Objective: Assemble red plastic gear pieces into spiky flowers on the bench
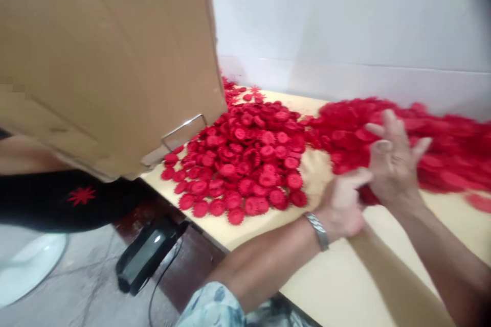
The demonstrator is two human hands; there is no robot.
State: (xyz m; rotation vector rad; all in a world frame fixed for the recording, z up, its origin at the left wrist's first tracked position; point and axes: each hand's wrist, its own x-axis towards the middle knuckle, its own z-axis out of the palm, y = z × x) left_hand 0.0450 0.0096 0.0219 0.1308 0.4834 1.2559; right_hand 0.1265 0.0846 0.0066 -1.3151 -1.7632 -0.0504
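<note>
Small red discs with jagged, petal-like edges lie in a large pile on a pale yellow table. A second red heap, blurred, stretches along the wall to the right. My left hand, with a metal band at the wrist, is between the two heaps and close against my right hand. Its fingers are mostly hidden and smeared. My right hand is raised in front of the right heap with its fingers spread. Dark red shows between the hands; whether either touches it is unclear.
A big cardboard sheet or box side stands at the left, with a bent wire at its foot. White tiles form the back wall. Below lie a black device with a cable and a person's dark-clothed leg bearing a red star-shaped piece.
</note>
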